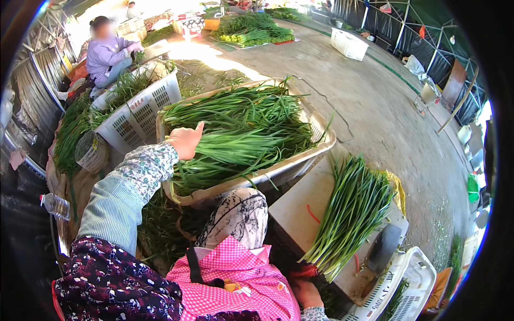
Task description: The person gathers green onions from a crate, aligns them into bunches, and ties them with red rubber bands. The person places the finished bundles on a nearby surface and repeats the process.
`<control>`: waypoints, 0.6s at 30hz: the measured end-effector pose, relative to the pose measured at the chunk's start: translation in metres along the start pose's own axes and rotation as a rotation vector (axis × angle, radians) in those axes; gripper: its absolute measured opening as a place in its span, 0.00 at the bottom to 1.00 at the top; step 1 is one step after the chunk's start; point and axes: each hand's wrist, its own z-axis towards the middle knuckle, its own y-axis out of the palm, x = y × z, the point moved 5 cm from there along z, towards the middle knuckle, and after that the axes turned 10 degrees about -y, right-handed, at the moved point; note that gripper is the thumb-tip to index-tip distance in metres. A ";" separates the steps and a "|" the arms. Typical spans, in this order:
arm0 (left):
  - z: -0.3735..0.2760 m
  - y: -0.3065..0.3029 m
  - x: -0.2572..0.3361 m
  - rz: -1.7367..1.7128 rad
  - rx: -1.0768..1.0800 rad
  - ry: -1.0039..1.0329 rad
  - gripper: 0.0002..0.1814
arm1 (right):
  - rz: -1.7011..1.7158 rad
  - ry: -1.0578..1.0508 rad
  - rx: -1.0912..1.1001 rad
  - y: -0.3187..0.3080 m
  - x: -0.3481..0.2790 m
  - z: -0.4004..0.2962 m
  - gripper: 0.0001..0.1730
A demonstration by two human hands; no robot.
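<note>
My left hand (185,141) is at the stem end of a bundle of green chives (237,143), inside a large plastic crate (257,178) full of chives. Its thumb sticks up and the fingers are partly hidden; the bundle fans out to the right from it. Low in the picture, my right hand (308,292) is beside the edge of a board (299,204), next to something red (306,271); its fingers are hard to make out. Another chive bundle (353,216) lies across the board, near a cleaver (383,248) and red strips (312,214).
A white slotted crate (138,108) holds more greens at left, with a seated person (106,56) behind it. A plastic bottle (56,206) lies far left. At lower right stands a white basket (401,281). A chive heap (253,30) and white bin (348,44) are farther back.
</note>
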 end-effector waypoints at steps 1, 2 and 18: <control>-0.003 -0.007 -0.001 -0.024 0.011 -0.018 0.56 | -0.013 -0.007 0.004 0.001 0.000 -0.001 0.20; -0.001 -0.003 -0.009 -0.115 0.033 -0.032 0.57 | -0.025 -0.014 0.009 0.002 0.001 -0.002 0.20; -0.021 0.065 -0.053 -1.815 -0.431 -0.283 0.17 | 0.402 -0.266 0.503 -0.139 -0.148 0.014 0.11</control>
